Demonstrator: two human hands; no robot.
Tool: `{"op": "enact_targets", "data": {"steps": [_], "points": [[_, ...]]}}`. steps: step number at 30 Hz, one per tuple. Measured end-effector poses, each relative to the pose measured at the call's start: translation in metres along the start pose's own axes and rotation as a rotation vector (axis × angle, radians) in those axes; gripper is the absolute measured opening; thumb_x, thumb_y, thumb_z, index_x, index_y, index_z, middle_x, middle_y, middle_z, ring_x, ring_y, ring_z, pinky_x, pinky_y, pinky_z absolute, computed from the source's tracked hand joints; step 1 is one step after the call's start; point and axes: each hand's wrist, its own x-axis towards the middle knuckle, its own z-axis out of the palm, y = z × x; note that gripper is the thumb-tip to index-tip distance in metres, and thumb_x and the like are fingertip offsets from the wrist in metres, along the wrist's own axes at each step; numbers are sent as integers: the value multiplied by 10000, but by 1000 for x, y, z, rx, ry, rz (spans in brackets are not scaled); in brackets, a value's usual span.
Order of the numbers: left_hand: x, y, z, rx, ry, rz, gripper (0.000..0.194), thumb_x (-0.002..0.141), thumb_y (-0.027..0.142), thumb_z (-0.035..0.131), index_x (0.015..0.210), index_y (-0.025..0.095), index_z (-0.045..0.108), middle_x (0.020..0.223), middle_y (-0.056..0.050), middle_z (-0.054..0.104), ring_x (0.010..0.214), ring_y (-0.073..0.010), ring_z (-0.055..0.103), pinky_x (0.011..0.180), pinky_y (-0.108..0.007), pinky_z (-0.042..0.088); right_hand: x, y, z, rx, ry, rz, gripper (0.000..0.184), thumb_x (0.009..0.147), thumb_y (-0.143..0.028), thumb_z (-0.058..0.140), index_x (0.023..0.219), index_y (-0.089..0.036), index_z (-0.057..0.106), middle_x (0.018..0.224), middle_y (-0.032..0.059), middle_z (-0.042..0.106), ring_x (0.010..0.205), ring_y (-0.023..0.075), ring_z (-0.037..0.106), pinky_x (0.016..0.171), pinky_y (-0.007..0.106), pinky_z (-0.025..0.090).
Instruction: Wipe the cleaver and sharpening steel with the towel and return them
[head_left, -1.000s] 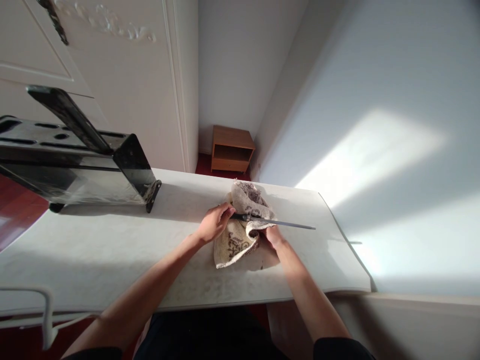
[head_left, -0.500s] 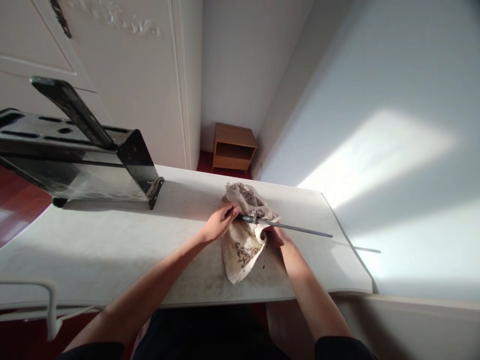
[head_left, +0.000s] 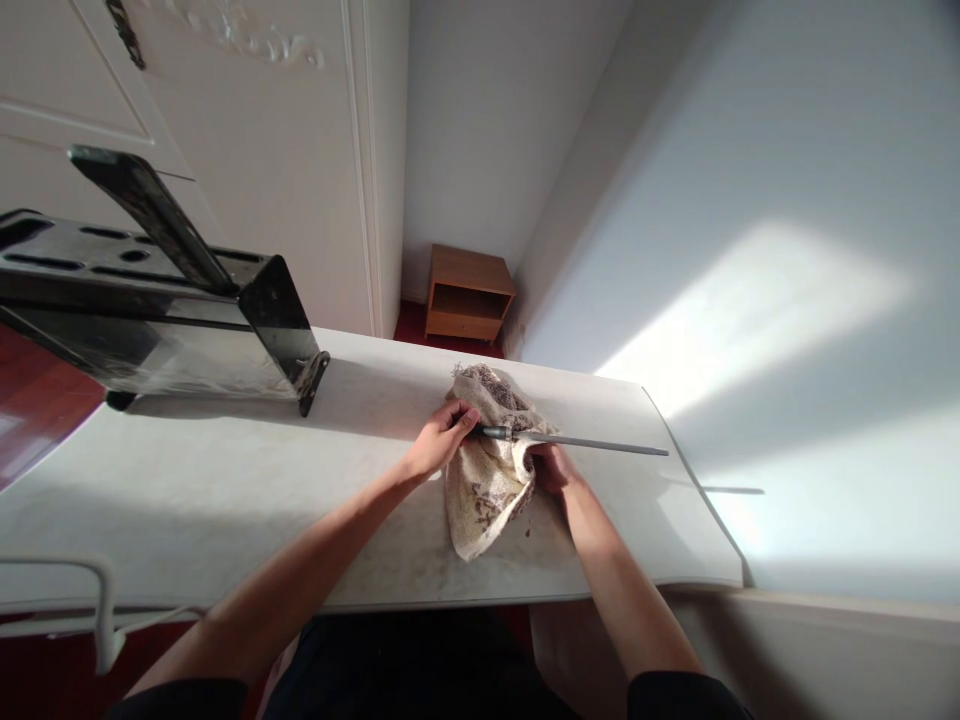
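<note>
My left hand (head_left: 440, 437) is closed around the dark handle of a sharpening steel (head_left: 607, 444). The long grey rod points right, over the white table. Beneath and around the handle end hangs a beige cloth (head_left: 480, 490) with brown patches. My right hand (head_left: 553, 468) grips the cloth's right side, just below the rod; its fingertips are hidden by the fabric. A black knife block (head_left: 277, 320) with clear sides stands at the left, and one black handle (head_left: 154, 215) sticks up slanted from its slotted top.
The white table (head_left: 300, 500) has a raised right edge by the sunlit wall (head_left: 825, 300). A small wooden nightstand (head_left: 469, 262) stands on the floor beyond. White cabinet doors (head_left: 285, 180) rise behind the knife block. A white curved frame (head_left: 101, 600) shows at the lower left.
The rod's tip has risen slightly, so the sharpening steel lies closer to level. Both hands keep their hold, and the cloth has shifted a little.
</note>
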Motion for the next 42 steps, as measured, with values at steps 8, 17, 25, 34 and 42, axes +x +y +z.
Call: {"op": "enact_targets", "data": {"steps": [8,17,25,34,42], "points": [[1,0,-2,-23,10,-30,390,873,550,518,785,170,508,637,34,449,587,-92,410,532,-214,331,-6,-10,11,83,-23,79,245,475,-256,769,654,-215,607,772,60,730,928,306,670,869,431,524],[2,0,-5,23,-96,38,335,894,496,513,860,165,544,693,28,477,642,-107,450,609,-223,375,-5,-8,12,123,15,49,251,465,-246,764,678,-191,644,758,76,732,912,320,678,867,438,523],[-2,13,-13,259,-216,127,279,895,380,488,1003,159,618,959,-56,657,877,-186,585,828,-295,474,-3,-4,9,117,10,24,265,475,-299,810,674,-202,664,772,77,742,888,321,686,853,457,532],[-3,8,-12,436,-254,230,308,906,286,474,1160,195,623,1157,-80,643,1063,-224,598,955,-333,459,2,1,3,109,36,58,281,454,-290,835,672,-201,681,715,54,723,811,278,706,770,394,568],[-7,6,-6,633,-100,355,265,891,184,467,1062,230,665,1064,-76,608,984,-211,574,880,-304,477,0,1,5,98,67,9,405,459,-288,821,839,-237,691,798,39,741,870,281,702,777,406,563]]}}
